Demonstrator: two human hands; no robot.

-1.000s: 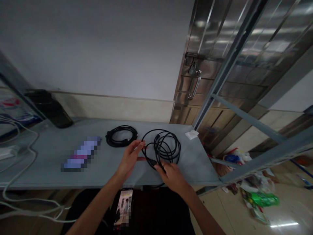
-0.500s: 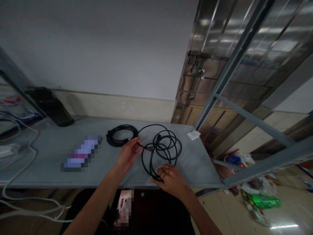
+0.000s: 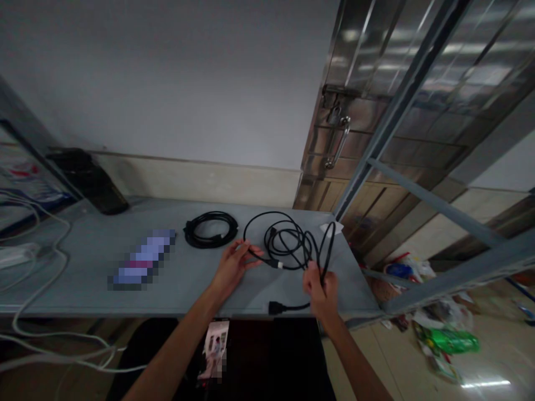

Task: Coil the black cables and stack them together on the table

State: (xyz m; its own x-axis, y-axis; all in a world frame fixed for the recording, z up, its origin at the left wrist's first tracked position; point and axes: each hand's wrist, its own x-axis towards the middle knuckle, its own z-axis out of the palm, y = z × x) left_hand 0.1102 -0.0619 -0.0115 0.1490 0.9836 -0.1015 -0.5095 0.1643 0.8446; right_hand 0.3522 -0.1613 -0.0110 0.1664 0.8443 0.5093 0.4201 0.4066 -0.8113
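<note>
A loosely looped black cable [image 3: 295, 229] lies on the grey table. My left hand [image 3: 236, 266] is closed in a pinch on this cable, left of the loops. My right hand [image 3: 321, 289] is a fist round several of its strands, with a narrow loop standing up above the fingers. Below the fist, a black plug end [image 3: 276, 307] sticks out to the left near the table's front edge. Between my hands is a connector [image 3: 273, 263] with a pale tip. Just beyond my left hand rests a second black cable [image 3: 211, 229], wound in a neat coil.
A blurred-out phone-like object [image 3: 144, 259] lies left of my hands. Farther back stands a black container [image 3: 94, 181]. White cords [image 3: 62, 259] trail over the left side. White paper [image 3: 334, 227] lies at the back right, near a metal frame post [image 3: 376, 133].
My right hand has moved right and up, lifting cable strands into an upright loop. A plug end now shows below it. My left hand has shifted slightly right and down.
</note>
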